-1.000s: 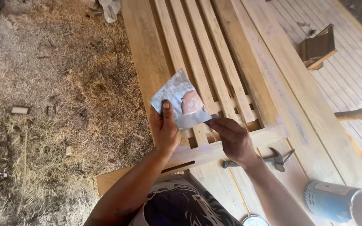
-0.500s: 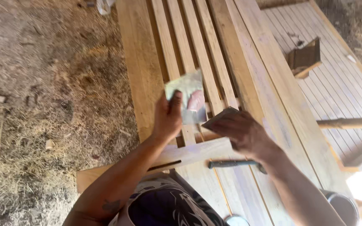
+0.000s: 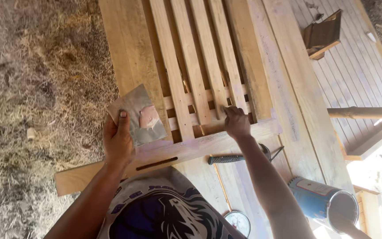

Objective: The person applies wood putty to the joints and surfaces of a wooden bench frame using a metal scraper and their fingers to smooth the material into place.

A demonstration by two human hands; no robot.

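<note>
Head view: a slatted wooden frame (image 3: 200, 66) lies across wide planks beside straw-covered ground. Left hand (image 3: 118, 141) pinches a grey sheet of sandpaper (image 3: 135, 116), raised over the frame's left edge. Right hand (image 3: 236, 123), fingers curled, presses a slat end.

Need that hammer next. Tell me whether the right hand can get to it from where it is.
Probably yes. The right hand rests on the slats, and the hammer lies just below it on the boards, uncovered, beside the forearm.
</note>
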